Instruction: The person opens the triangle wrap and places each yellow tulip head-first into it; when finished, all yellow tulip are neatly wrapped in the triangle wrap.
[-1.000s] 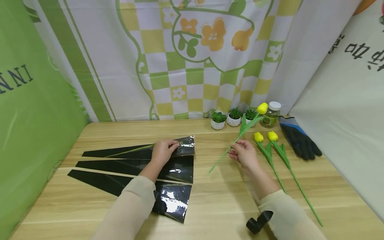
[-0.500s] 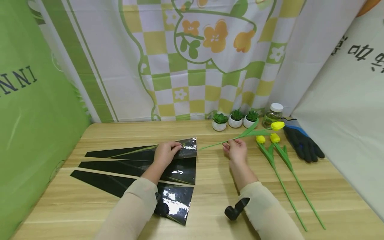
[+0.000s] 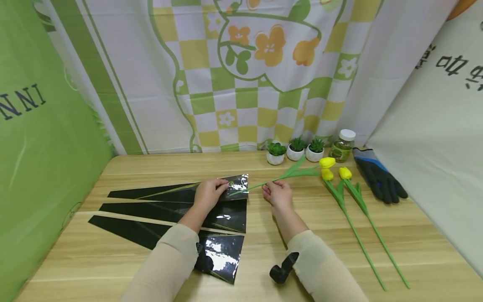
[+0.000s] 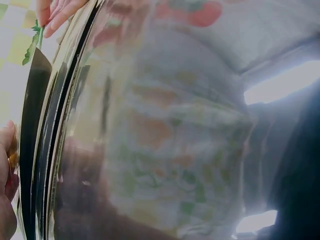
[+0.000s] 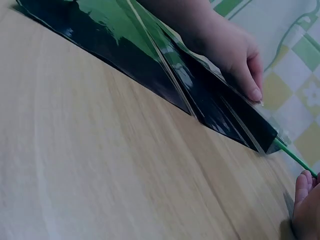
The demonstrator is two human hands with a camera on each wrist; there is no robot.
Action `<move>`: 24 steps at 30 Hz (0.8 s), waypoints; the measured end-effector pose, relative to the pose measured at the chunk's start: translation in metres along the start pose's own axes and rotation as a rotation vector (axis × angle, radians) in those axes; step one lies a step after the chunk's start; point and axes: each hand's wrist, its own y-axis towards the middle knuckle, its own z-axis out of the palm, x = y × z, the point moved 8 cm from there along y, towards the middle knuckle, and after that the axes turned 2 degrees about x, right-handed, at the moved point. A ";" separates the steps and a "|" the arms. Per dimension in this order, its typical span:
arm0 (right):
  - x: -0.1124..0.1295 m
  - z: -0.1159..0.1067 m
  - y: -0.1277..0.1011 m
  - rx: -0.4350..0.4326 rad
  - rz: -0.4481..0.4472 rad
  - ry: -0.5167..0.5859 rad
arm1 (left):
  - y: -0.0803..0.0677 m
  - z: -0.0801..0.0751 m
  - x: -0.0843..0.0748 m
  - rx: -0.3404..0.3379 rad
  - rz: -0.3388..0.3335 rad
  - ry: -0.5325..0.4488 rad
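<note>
Fingers of the left hand [image 3: 206, 193] pinch the wide mouth of the top black sleeve [image 3: 181, 191], lifting it off the counter [image 3: 264, 251] so it gapes. Just beside it, the right hand [image 3: 277, 193] pinches the stem of a yellow tulip [image 3: 326, 162], stem end pointed into that mouth, bloom trailing away. Two more tulips [image 3: 341, 184] lie beyond the right hand; two sleeves [image 3: 170, 214] lie nearer the person.

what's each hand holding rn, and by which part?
Right hand pinches a yellow tulip by its lower stem, stem tip at the sleeve mouth. Left hand grips the top black sleeve at its wide open end.
</note>
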 end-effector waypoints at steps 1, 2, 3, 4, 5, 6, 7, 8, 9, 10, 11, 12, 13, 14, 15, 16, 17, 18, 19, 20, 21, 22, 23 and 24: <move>-0.001 0.002 -0.001 0.004 0.003 -0.008 | 0.000 0.000 0.000 0.002 -0.001 0.000; -0.003 0.004 -0.002 0.007 0.006 -0.010 | 0.000 0.001 0.001 0.002 -0.003 0.002; -0.004 0.006 -0.003 0.013 0.010 -0.009 | 0.000 0.001 0.002 0.003 -0.006 0.001; -0.005 0.007 -0.003 0.017 0.015 -0.010 | 0.000 0.001 0.002 0.003 -0.007 0.001; -0.006 0.009 -0.004 0.021 0.018 -0.014 | 0.000 0.002 0.002 0.003 -0.009 0.001; -0.007 0.010 -0.005 0.025 0.024 -0.015 | 0.000 0.002 0.003 0.003 -0.010 0.001; -0.009 0.011 -0.005 0.030 0.030 -0.012 | 0.000 0.002 0.002 0.003 -0.008 0.001; -0.010 0.013 -0.006 0.033 0.036 -0.010 | 0.000 0.002 0.002 0.002 -0.007 0.001; -0.010 0.013 -0.006 0.037 0.041 -0.013 | 0.000 0.002 0.002 0.002 -0.008 0.000; -0.011 0.014 -0.007 0.037 0.046 -0.018 | 0.000 0.002 0.002 0.002 -0.009 -0.001; -0.011 0.015 -0.008 0.038 0.049 -0.019 | 0.000 0.002 0.002 0.001 -0.009 -0.002; -0.011 0.015 -0.008 0.039 0.053 -0.020 | 0.000 0.003 0.002 0.001 -0.007 -0.002; -0.011 0.015 -0.009 0.041 0.056 -0.020 | 0.000 0.003 0.002 0.000 -0.004 -0.001; -0.011 0.015 -0.010 0.043 0.060 -0.020 | 0.000 0.003 0.002 -0.001 -0.003 0.000; -0.012 0.015 -0.011 0.046 0.064 -0.017 | 0.000 0.003 0.002 -0.002 0.000 0.000; -0.012 0.015 -0.011 0.050 0.069 -0.015 | 0.000 0.003 0.001 -0.003 0.003 0.000; -0.012 0.015 -0.012 0.053 0.075 -0.015 | 0.000 0.002 0.001 -0.003 0.005 0.001; -0.013 0.015 -0.013 0.058 0.083 -0.016 | 0.000 0.003 0.000 -0.003 0.006 0.000; -0.013 0.015 -0.013 0.061 0.090 -0.019 | 0.000 0.003 0.000 -0.001 0.007 -0.001; -0.014 0.014 -0.013 0.065 0.098 -0.023 | -0.001 0.003 0.000 0.001 0.007 -0.002; -0.014 0.014 -0.014 0.069 0.107 -0.030 | -0.001 0.003 0.000 0.004 0.005 -0.004; -0.014 0.014 -0.014 0.072 0.116 -0.039 | -0.001 0.003 0.000 0.006 0.003 -0.005; -0.014 0.014 -0.014 0.077 0.126 -0.047 | -0.001 0.003 0.000 0.008 0.002 -0.007; -0.014 0.014 -0.015 0.082 0.134 -0.055 | -0.001 0.003 0.000 0.010 0.002 -0.007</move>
